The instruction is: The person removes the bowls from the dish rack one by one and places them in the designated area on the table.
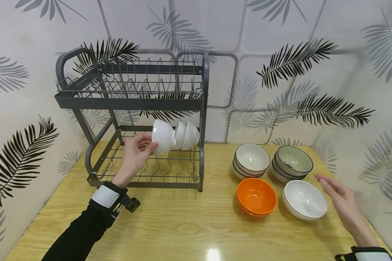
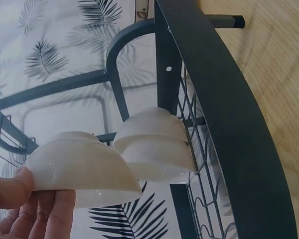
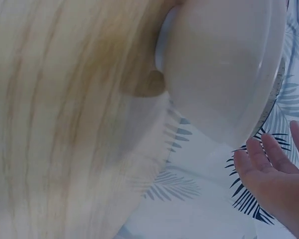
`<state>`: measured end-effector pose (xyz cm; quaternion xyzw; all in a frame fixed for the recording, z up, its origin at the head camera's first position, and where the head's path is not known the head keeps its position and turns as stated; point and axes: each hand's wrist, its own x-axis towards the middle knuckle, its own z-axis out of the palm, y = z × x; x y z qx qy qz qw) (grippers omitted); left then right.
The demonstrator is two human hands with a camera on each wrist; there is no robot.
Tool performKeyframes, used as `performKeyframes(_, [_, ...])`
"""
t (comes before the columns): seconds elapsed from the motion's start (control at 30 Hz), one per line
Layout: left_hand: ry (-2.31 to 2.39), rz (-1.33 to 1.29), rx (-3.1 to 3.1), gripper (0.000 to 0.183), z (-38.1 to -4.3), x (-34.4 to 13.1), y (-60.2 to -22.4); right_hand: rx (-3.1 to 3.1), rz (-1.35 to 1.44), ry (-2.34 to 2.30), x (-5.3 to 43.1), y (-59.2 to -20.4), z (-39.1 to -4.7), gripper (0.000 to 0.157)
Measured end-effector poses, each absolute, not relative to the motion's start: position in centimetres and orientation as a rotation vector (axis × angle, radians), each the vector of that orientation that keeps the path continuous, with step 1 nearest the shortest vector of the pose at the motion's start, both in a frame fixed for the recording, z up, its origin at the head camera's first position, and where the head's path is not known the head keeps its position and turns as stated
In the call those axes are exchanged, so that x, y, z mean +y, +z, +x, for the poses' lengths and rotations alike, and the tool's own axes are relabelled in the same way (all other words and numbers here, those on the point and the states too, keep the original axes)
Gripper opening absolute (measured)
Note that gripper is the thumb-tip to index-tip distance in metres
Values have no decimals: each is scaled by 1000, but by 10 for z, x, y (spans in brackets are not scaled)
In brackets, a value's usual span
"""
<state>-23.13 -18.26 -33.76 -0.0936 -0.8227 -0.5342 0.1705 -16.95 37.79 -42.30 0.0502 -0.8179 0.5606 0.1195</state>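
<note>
My left hand pinches the rim of a white bowl tipped on its side over the rack's lower tier. In the left wrist view, thumb and fingers grip that bowl at its edge. Just right of it, two white bowls stand on their sides at the right end of the lower tier. My right hand hovers with relaxed fingers beside a stack of white bowls at the table's right. In the right wrist view the fingertips are near the rim of a white bowl.
The dark two-tier dish rack stands at the back left against the patterned wall. Orange bowls, cream bowls and speckled green bowls stand in stacks on the wooden table.
</note>
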Motion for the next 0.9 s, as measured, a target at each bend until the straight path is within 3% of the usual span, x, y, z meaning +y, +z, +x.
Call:
performKeyframes(0.17, [-1429, -324, -2313, 18, -222, -174, -337, -2236, 154, 1835, 373, -419, -167, 29])
performKeyframes(0.47, [-1220, -495, -2275, 15, -201, -160, -339, -1848, 512, 2265, 351, -408, -165, 37])
performKeyframes(0.7, [-975, -681, -2208, 17, -189, -149, -340, -1849, 709, 2402, 333, -397, -163, 41])
performKeyframes(0.9, [-764, -816, -2171, 19, -179, -138, -344, -1986, 710, 2450, 316, -387, -161, 41])
